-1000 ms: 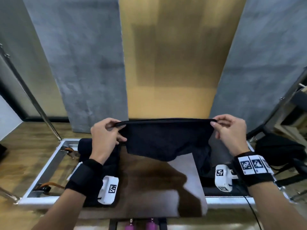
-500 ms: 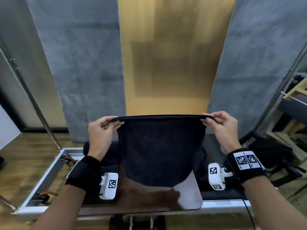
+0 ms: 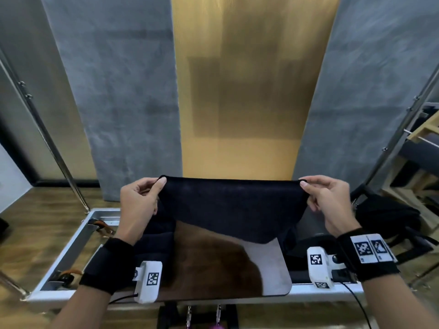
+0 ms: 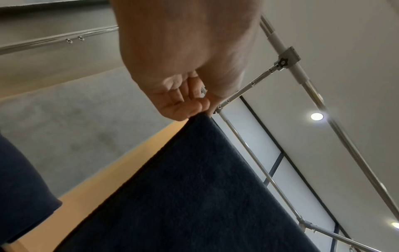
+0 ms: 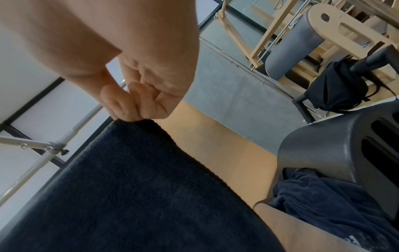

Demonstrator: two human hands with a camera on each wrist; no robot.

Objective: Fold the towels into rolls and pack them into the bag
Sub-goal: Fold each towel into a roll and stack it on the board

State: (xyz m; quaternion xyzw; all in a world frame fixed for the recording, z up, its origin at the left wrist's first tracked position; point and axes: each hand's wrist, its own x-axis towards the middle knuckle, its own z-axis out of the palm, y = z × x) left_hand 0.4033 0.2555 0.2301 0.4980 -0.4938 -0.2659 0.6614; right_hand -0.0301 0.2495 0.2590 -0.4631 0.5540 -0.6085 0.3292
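A dark navy towel (image 3: pixel 232 207) hangs stretched between my two hands above the brown board (image 3: pixel 213 264). My left hand (image 3: pixel 159 185) pinches its top left corner and my right hand (image 3: pixel 303 184) pinches its top right corner. Its lower edge hangs just over the board's far part. In the left wrist view the left hand (image 4: pixel 198 111) nips the corner of the towel (image 4: pixel 194 196). The right wrist view shows the right hand (image 5: pixel 129 117) doing the same on the towel (image 5: pixel 140 187). A black bag (image 3: pixel 389 222) sits off to the right.
Rolled dark towels (image 3: pixel 154 238) lie left of the board, and a loose dark towel heap (image 3: pixel 292 241) lies to its right. A silver metal frame (image 3: pixel 78 238) runs round the platform. Slanted steel poles (image 3: pixel 47 138) stand at both sides. A grey moulded block (image 5: pixel 334 150) sits by the heap.
Both hands kept their pinch and lifted the towel off the board. It was pulled taut between them, and its hanging part has since swung away from me.
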